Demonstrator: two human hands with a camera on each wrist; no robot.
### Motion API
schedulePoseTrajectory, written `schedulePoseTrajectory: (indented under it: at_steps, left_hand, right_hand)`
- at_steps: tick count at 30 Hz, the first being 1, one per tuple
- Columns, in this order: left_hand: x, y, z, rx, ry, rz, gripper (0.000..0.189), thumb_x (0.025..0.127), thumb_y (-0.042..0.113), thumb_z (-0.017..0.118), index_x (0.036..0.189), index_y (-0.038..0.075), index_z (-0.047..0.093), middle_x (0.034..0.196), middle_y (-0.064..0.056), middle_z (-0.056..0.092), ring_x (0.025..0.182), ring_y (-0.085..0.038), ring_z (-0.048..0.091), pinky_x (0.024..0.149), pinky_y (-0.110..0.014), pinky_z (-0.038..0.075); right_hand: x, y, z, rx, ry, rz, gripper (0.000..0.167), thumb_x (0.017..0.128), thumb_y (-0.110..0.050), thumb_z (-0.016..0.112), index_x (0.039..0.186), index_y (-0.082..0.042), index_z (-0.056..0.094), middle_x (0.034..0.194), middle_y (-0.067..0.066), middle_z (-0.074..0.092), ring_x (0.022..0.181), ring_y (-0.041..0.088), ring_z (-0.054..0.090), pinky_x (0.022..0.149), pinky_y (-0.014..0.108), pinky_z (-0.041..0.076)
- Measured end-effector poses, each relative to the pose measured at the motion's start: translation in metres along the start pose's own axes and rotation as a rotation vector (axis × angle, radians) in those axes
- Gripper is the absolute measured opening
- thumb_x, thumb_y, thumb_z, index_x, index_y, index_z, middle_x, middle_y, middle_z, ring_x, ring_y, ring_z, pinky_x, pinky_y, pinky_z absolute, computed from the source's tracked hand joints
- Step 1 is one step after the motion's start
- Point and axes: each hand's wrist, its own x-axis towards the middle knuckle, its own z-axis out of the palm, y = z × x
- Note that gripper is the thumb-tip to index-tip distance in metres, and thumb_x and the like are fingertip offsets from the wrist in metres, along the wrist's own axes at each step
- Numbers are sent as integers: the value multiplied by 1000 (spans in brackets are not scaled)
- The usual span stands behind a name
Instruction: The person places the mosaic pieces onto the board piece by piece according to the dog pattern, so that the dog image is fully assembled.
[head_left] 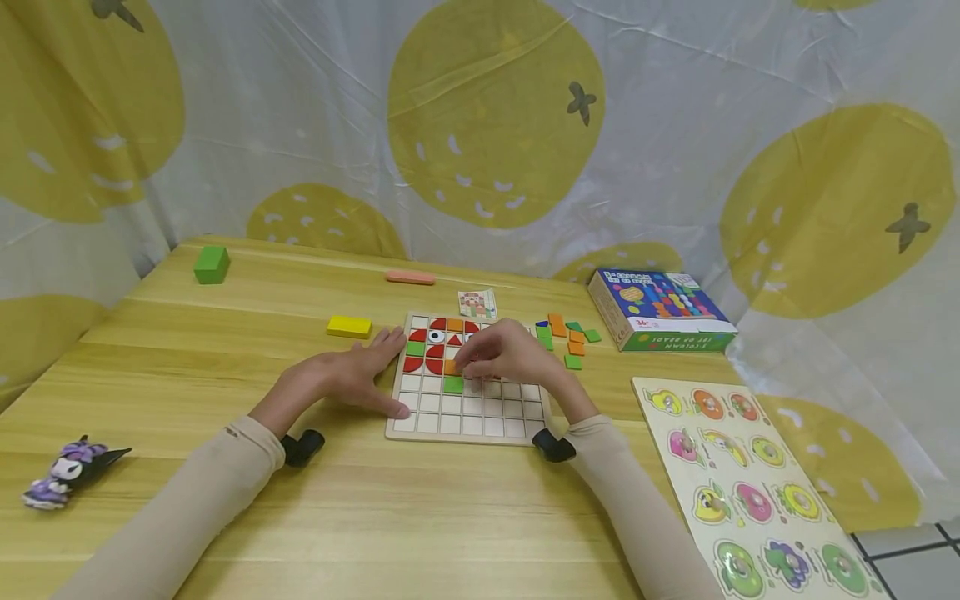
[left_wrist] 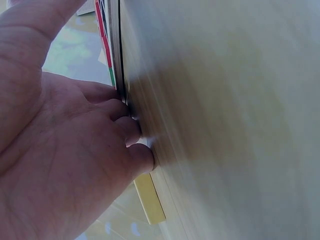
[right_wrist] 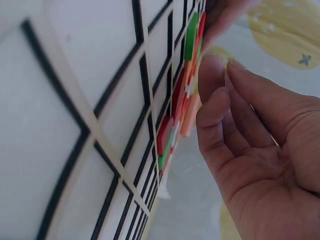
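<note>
A wooden grid board (head_left: pixel 450 425) lies on the table with red, green, orange and eye-patterned tiles in its upper rows. My left hand (head_left: pixel 348 372) rests at its left side, thumb on the lower left edge and fingers along the upper left edge. Over the middle of the board hovers my right hand (head_left: pixel 510 354), its fingers loosely bent near an orange tile (head_left: pixel 450 367) and a green tile (head_left: pixel 453 384). In the right wrist view the thumb and index finger (right_wrist: pixel 212 75) come close, with no tile visible between them. The right hand covers part of the pattern.
Loose green and orange tiles (head_left: pixel 556 325) lie right of the board. A patterned card (head_left: pixel 477 303) sits behind it. Around are a yellow block (head_left: pixel 348 326), green block (head_left: pixel 212 265), pink stick (head_left: pixel 410 277), bead box (head_left: pixel 663 308), fruit puzzle board (head_left: pixel 750 483) and figurine (head_left: pixel 71 475).
</note>
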Motion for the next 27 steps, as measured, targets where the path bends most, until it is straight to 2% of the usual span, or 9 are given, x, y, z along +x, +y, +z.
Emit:
schedulePoseTrajectory:
  at_steps: [3,9,14,19,25,27]
  left_hand:
    - [-4,6,-2,0,-3,-7,137,83,70,83,173,3,4,180,-22,-7,165,-48,-5,128,-72,4]
    - [-13,19,-6,-10,-14,-20,137,83,67,84,172,0,5,179,-25,-7,164,-50,-6,128,-72,3]
    - [-16,21,-6,-18,-14,-22,137,83,69,83,172,1,5,179,-24,-7,164,-51,-4,128,-73,3]
    - [-17,25,-6,-8,-13,-29,132,87,61,84,171,-2,4,179,-26,-6,165,-48,-5,129,-69,2]
    - [-18,30,-6,17,-7,-37,127,91,54,83,171,-3,4,179,-27,-5,165,-47,-4,130,-68,5]
    - [-18,30,-7,19,-6,-36,127,91,54,84,171,-3,4,179,-27,-6,165,-48,-4,130,-68,5]
  right_hand:
    - [-3,1,-4,25,-1,2,7,97,-5,81,103,-5,84,97,3,81,82,16,71,81,27,60]
    - [-2,5,-2,124,-104,-3,8,99,0,76,105,4,80,93,11,79,78,29,73,75,33,63]
    - [-1,6,-2,100,-103,-8,9,100,-2,77,106,1,81,93,10,80,79,29,73,74,33,63]
    - [-11,18,-19,73,-23,25,12,99,-4,79,108,2,81,97,9,81,82,27,73,77,34,62]
    - [-37,51,-53,92,170,171,19,98,-6,80,114,3,80,105,8,79,85,16,66,76,26,54]
    - [-48,61,-64,99,215,204,21,98,-6,80,115,5,79,100,10,79,81,16,64,72,27,53]
